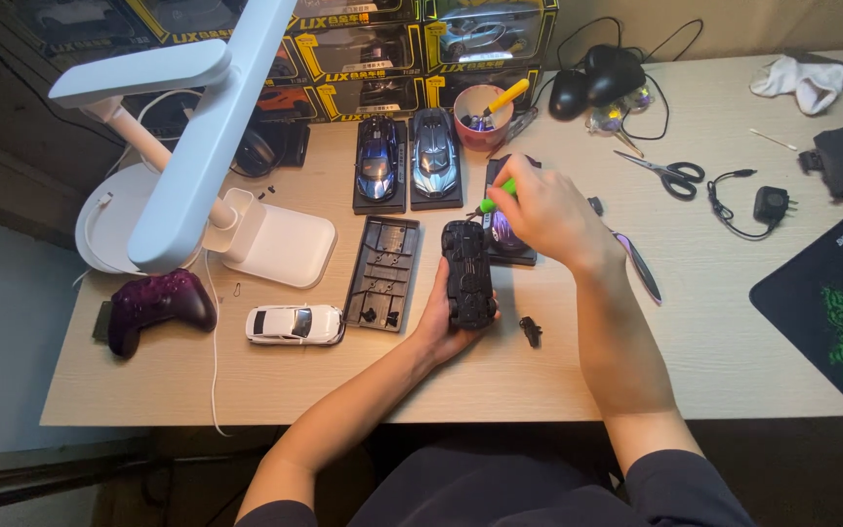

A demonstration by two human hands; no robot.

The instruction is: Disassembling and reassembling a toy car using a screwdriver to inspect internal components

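My left hand (441, 327) grips a black toy car (467, 273) held upside down, its underside facing up, just above the wooden desk (578, 381). My right hand (548, 215) holds a green-handled screwdriver (495, 198), its tip pointing down at the front end of the car's underside. A dark display base with another model car (509, 234) lies partly hidden under my right hand. A small black part (531, 332) lies on the desk right of the car.
An empty black display base (382, 273), a white toy car (295, 325) and a purple game controller (158, 307) lie to the left. Two blue model cars (407, 161), a white desk lamp (197, 146), a cup of tools (483, 117), scissors (665, 174), a mouse pad (831, 303).
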